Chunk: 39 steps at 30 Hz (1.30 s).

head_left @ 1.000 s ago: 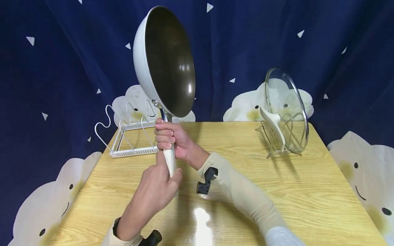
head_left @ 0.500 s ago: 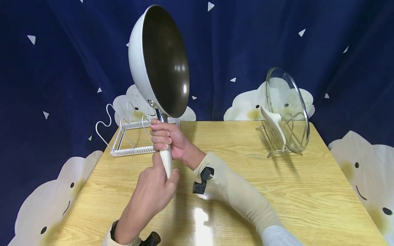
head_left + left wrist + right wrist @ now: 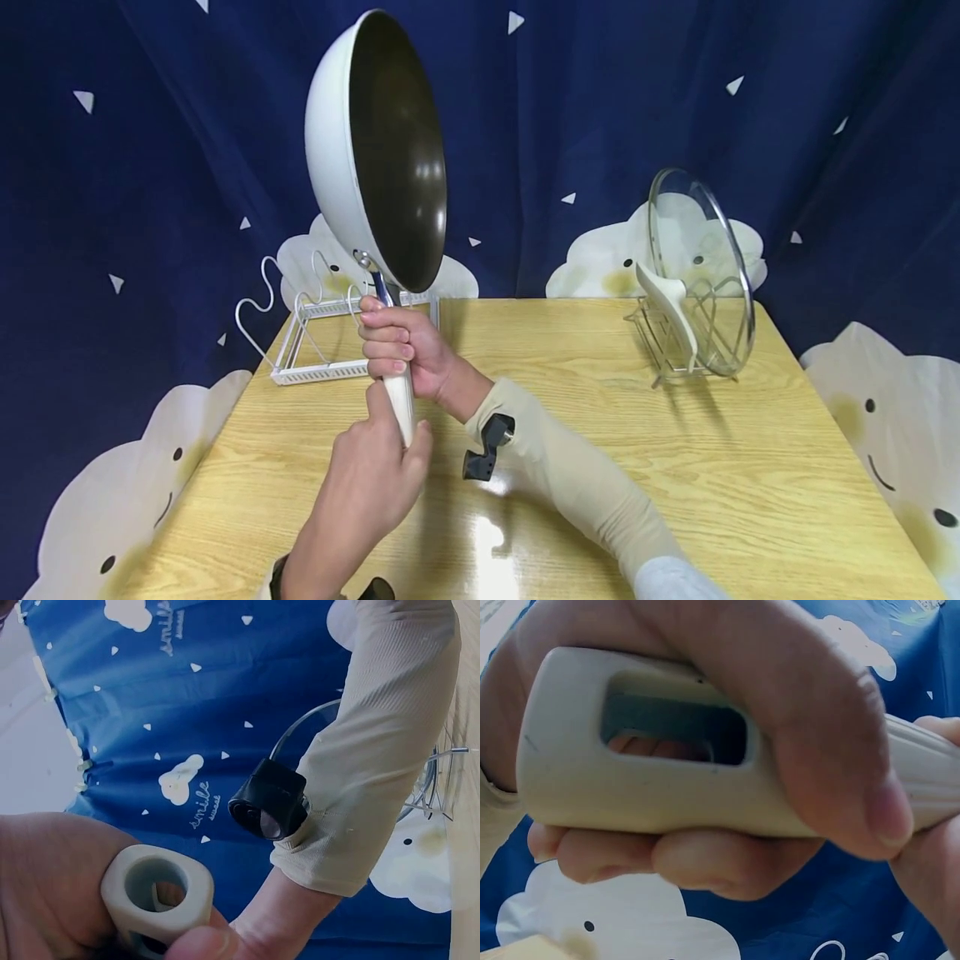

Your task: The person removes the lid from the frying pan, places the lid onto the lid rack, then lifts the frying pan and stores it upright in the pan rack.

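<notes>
A deep white wok with a dark inside is held up with its bowl at the top, tilted to the left and facing right. My right hand grips the upper part of its white handle, just under the metal neck. Below it, my left hand grips the handle's lower end. In the left wrist view the handle's butt, with an opening through it, shows between palm and thumb. The right wrist view has the slotted handle up close, with my left thumb over it and fingers under it.
Behind the hands at the left stands a white wire rack with curved loops, partly covered. A wire stand at the back right bears a glass lid and a white curved utensil. All are on a wooden table, before a blue curtain.
Both hands and the wok have drifted left in the head view, and the wok stands a little more edge-on. The grip is the same. Rack, stand and lid stay where they are.
</notes>
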{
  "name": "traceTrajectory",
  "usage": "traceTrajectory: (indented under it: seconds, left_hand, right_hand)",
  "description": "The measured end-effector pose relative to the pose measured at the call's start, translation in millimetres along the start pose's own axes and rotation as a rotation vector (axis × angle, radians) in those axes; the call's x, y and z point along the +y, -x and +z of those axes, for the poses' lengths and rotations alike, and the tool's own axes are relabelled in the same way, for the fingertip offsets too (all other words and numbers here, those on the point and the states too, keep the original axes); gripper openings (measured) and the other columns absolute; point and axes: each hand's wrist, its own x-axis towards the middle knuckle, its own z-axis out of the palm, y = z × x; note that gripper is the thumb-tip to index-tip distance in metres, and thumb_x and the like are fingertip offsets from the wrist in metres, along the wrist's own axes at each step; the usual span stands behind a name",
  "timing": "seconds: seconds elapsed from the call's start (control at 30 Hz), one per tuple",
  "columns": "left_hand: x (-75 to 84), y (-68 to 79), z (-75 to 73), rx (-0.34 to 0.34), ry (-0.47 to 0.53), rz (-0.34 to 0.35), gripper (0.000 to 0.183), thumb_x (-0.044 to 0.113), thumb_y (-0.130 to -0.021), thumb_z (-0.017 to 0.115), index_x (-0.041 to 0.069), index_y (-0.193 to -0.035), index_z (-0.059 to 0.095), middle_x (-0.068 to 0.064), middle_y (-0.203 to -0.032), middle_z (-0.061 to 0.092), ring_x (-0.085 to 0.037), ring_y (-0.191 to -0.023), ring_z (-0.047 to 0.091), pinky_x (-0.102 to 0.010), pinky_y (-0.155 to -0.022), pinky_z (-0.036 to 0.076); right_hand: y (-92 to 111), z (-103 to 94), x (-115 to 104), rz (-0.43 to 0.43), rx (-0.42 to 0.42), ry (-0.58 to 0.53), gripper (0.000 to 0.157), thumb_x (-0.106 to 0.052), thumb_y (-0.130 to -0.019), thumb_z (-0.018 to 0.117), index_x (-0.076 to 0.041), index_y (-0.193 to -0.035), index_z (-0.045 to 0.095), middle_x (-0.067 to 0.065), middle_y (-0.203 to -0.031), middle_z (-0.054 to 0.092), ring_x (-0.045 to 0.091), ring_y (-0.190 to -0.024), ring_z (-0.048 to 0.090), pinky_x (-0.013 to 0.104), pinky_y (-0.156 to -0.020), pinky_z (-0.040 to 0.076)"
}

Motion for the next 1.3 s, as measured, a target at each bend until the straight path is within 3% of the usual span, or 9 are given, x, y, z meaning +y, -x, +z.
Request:
traceTrajectory:
  seconds: [0.33,0.63,0.83,1.1,1.3]
  left_hand:
    - [-2.3,3.8,4.9,0.017,-0.016,-0.028,0.035,0.017,-0.093,0.065,-0.004,-0.111,0.044,-0.009,-0.060,0.055,-0.025,-0.048,0.053,-0.037,-0.041,0.039]
    - [-6.0,2.9,5.0,0.069,-0.047,0.004,0.032,0.014,-0.091,0.064,-0.006,-0.108,0.045,-0.009,-0.059,0.054,-0.028,-0.047,0.053,-0.039,-0.041,0.039]
    - [-8.7,-0.2,2.6,0.072,-0.059,0.003,0.031,0.012,-0.090,0.063,-0.007,-0.107,0.045,-0.010,-0.059,0.053,-0.027,-0.046,0.052,-0.039,-0.040,0.039]
    - [-13.3,-4.5,1.5,0.051,-0.062,-0.030,0.031,0.014,-0.091,0.063,-0.007,-0.106,0.045,-0.012,-0.060,0.055,-0.028,-0.048,0.053,-0.040,-0.041,0.040]
    - [-16.7,-7.7,3.1,0.047,-0.058,-0.039,0.031,0.015,-0.091,0.063,-0.007,-0.105,0.046,-0.013,-0.061,0.055,-0.029,-0.049,0.054,-0.041,-0.042,0.041]
  right_hand:
    - [-2.6,-9.0,7.2,0.017,-0.061,-0.073,0.042,-0.008,-0.105,0.009,-0.017,-0.085,0.045,-0.010,-0.051,0.031,0.003,-0.039,0.026,0.016,-0.041,0.022]
    - [-10.2,-12.8,9.1,0.035,-0.087,-0.106,0.042,-0.009,-0.105,0.009,-0.017,-0.085,0.045,-0.011,-0.051,0.030,0.003,-0.039,0.026,0.016,-0.040,0.022]
    - [-16.5,-15.6,9.7,0.052,-0.082,-0.123,0.041,-0.008,-0.105,0.011,-0.016,-0.084,0.045,-0.011,-0.052,0.028,0.003,-0.040,0.024,0.016,-0.039,0.024]
    - [-23.3,-18.5,9.3,0.077,-0.081,-0.129,0.050,-0.014,-0.105,0.000,-0.017,-0.083,0.044,-0.010,-0.051,0.028,0.003,-0.038,0.026,0.015,-0.039,0.024]
    - [-25.5,-23.5,9.4,0.076,-0.042,-0.133,0.047,-0.012,-0.106,0.003,-0.017,-0.083,0.044,-0.011,-0.051,0.029,0.002,-0.038,0.026,0.015,-0.038,0.025]
